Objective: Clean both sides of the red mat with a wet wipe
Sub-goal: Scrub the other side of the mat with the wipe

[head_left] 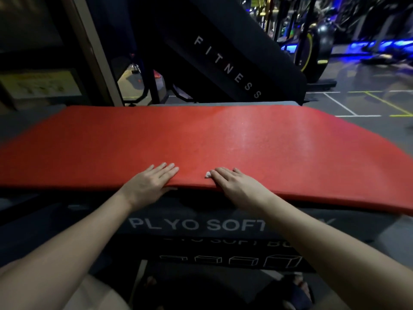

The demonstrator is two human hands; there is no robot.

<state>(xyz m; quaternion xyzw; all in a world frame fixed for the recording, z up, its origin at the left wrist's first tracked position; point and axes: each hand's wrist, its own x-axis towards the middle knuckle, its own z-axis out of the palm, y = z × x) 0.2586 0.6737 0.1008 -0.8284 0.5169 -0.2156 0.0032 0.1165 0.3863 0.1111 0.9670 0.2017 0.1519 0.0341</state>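
Across the middle of the view lies the red mat (223, 139), a broad flat slab with a fine grainy surface and a soft sheen right of centre. Its left and right ends run out of frame. It rests on a dark padded box (156, 224) printed in pale letters "PLYO SOFT"; the right forearm covers the rest of the word. A lower box (223, 260) carries the same lettering, mostly shadowed, above a row of outlined block shapes.

Behind the mat a black padded panel (223, 52) leans at a slant, marked "FITNESS" in white. Further right, gym equipment dissolves into blur and blue light; a dark round shape with a yellow stripe (312, 54) cannot be made out for certain. Grey floor (357, 104) with white and yellow lines shows beyond.

At the mat's near edge the left hand (149, 182) lays its fingers straight and close together on top, while the thumb tip shows beneath the edge, so the hand pinches the mat. The right hand (234, 184) lies near it, fingers flat and extended on the surface, pressing down the wet wipe (208, 174), of which only a small white crumpled corner peeks out at the fingertips. Its thumb is lost at the mat's edge.
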